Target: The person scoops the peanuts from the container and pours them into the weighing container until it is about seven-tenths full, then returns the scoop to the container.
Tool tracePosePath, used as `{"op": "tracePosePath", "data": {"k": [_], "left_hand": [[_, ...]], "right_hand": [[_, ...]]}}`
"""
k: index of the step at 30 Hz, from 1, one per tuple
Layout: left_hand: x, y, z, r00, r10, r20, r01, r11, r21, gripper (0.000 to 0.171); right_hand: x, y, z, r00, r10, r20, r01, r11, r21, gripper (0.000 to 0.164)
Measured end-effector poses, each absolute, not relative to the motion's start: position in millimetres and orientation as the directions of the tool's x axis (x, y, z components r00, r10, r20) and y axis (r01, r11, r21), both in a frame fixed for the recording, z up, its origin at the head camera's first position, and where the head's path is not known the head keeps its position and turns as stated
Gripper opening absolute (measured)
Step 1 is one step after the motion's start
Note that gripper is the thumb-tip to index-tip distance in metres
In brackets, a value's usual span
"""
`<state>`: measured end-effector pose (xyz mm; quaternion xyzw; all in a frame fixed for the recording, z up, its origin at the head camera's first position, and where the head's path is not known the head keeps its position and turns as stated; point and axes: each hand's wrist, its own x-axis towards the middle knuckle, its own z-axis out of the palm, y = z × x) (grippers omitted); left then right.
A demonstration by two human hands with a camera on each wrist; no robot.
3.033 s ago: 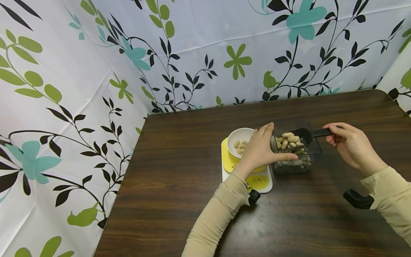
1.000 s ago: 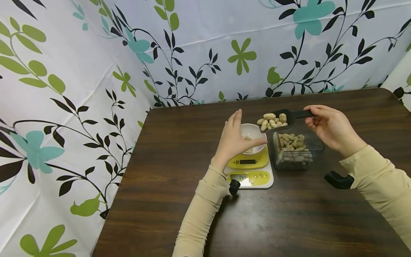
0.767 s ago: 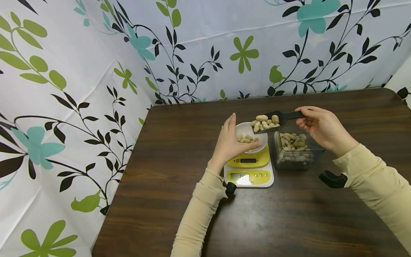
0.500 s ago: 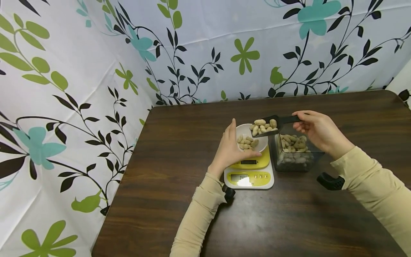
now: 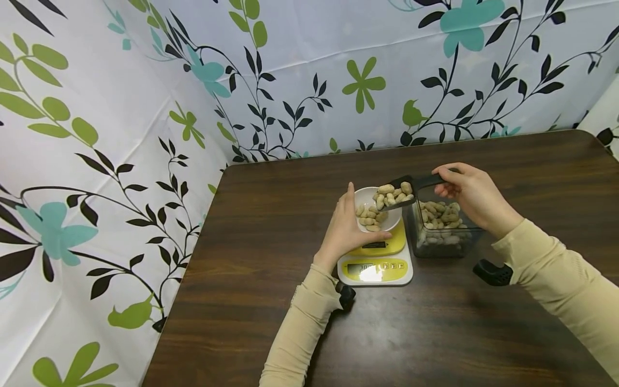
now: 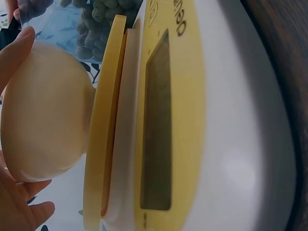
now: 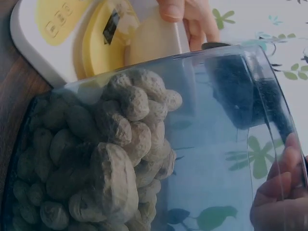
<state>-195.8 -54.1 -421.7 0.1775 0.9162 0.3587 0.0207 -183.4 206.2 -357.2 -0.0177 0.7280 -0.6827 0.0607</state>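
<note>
My left hand [image 5: 340,228] holds the white bowl [image 6: 48,110], thumb on one side and fingers on the other. The bowl stands on a yellow-and-white kitchen scale [image 5: 358,277] and has peanuts [image 5: 369,220] inside. My right hand [image 5: 471,196] pinches the handle of a black scoop [image 5: 427,181], which is loaded with peanuts. Its front edge is over the right part of the bowl, tipped down toward it. Right of the scale stands a clear container [image 5: 437,250] partly filled with peanuts, seen close in the right wrist view.
The dark wooden table [image 5: 251,252] extends to the left and in front of the scale. Behind it hangs a leaf-patterned curtain [image 5: 300,64]. The container wall stands close beside the scale, below my right hand.
The scoop came up out of the container with peanuts and moved left over the bowl, now tilting lower. My left hand shifted from beside the container to the bowl.
</note>
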Motion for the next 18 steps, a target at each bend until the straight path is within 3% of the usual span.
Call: {"op": "tracePosePath", "data": {"k": [7, 11, 18], "left_hand": [[-196, -54, -421, -0.935, 0.343, 0.086, 0.314, 0.695, 0.647, 0.131], [-196, -54, -420, -0.935, 0.346, 0.083, 0.315, 0.696, 0.645, 0.13], [-197, -54, -419, -0.936, 0.344, 0.077, 0.312, 0.709, 0.632, 0.129]], "right_hand": [[-177, 194, -350, -0.996, -0.046, 0.071, -0.085, 0.495, -0.865, 0.043], [-173, 190, -346, -0.991, -0.019, 0.132, -0.118, 0.587, -0.801, 0.039], [-172, 189, -343, -0.987, 0.002, 0.158, -0.129, 0.569, -0.813, 0.039]]}}
